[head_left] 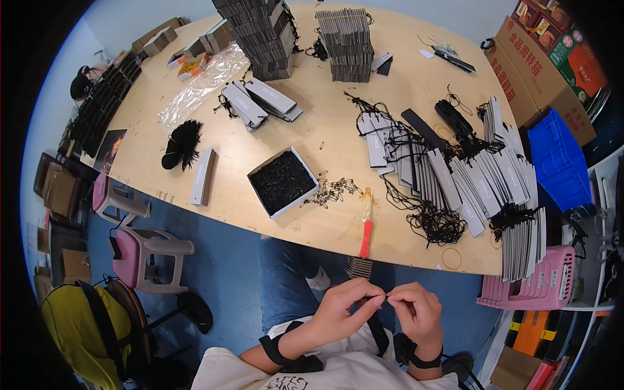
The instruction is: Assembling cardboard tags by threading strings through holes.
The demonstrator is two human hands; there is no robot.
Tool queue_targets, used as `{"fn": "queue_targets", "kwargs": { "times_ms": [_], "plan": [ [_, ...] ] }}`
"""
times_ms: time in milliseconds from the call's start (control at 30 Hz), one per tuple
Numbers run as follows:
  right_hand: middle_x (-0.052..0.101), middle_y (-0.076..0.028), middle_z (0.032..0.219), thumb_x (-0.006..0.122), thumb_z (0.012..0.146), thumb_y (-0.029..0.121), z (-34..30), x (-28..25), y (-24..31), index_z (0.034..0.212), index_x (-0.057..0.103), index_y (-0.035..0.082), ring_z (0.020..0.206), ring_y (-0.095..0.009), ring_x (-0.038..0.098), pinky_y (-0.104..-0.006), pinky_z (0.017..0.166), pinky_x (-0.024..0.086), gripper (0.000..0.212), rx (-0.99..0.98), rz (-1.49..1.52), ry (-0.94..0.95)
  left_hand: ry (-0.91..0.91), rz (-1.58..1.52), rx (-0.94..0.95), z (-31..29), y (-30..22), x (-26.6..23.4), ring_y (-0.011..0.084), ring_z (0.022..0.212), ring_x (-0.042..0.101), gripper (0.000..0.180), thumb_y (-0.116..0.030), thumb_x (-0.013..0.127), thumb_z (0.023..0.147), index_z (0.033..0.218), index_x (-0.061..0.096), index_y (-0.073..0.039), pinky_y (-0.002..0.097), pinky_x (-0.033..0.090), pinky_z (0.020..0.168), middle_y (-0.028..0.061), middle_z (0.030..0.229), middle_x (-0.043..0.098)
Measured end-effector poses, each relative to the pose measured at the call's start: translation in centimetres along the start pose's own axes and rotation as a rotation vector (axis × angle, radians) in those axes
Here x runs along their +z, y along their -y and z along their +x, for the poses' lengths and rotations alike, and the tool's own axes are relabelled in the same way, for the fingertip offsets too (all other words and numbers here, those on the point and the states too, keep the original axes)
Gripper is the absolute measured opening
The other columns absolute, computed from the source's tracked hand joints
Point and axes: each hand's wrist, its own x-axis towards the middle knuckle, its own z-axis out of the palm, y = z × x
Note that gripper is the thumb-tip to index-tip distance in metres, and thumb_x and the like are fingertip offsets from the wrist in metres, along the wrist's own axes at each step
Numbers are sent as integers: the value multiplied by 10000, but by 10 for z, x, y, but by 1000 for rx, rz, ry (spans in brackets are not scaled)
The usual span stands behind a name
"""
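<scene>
Below the table's front edge, my left hand [351,308] and my right hand [418,313] meet in front of my body. Thumb and forefinger of each are pinched together, fingertips almost touching. A tiny dark thing seems to sit between them, too small to name. On the table [227,182] ahead stands a white box [297,203] full of small black pieces. Beside it lies a loose scatter of small metal loops [333,191]. A red-handled tool [366,239] rests nearest my hands, at the table edge.
Grey card strips with black cords [481,179] cover the table's right side, by tangled black cord [435,224]. Tall strip stacks [346,45] stand at the back. Left are a black cord bundle [182,144] and a long grey box [203,177]. Pink stools [133,260] stand on the floor.
</scene>
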Motion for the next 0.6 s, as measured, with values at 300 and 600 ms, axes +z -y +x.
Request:
{"fn": "queue_targets", "kwargs": {
  "times_ms": [300, 600],
  "plan": [
    [685, -99, 831, 712, 768, -63, 1, 1, 5, 907, 606, 8, 637, -193, 654, -264, 506, 479, 189, 22, -19, -22, -53, 155, 51, -2, -4, 3, 209, 672, 589, 77, -61, 624, 903, 963, 646, -19, 308, 472, 603, 81, 788, 599],
    [687, -123, 824, 713, 746, -102, 1, 3, 1, 876, 621, -1, 580, -131, 607, -217, 464, 437, 189, -99, -86, -55, -87, 218, 112, -2, -5, 4, 264, 700, 615, 84, -53, 622, 892, 967, 637, -18, 332, 490, 621, 93, 786, 621]
  ]
}}
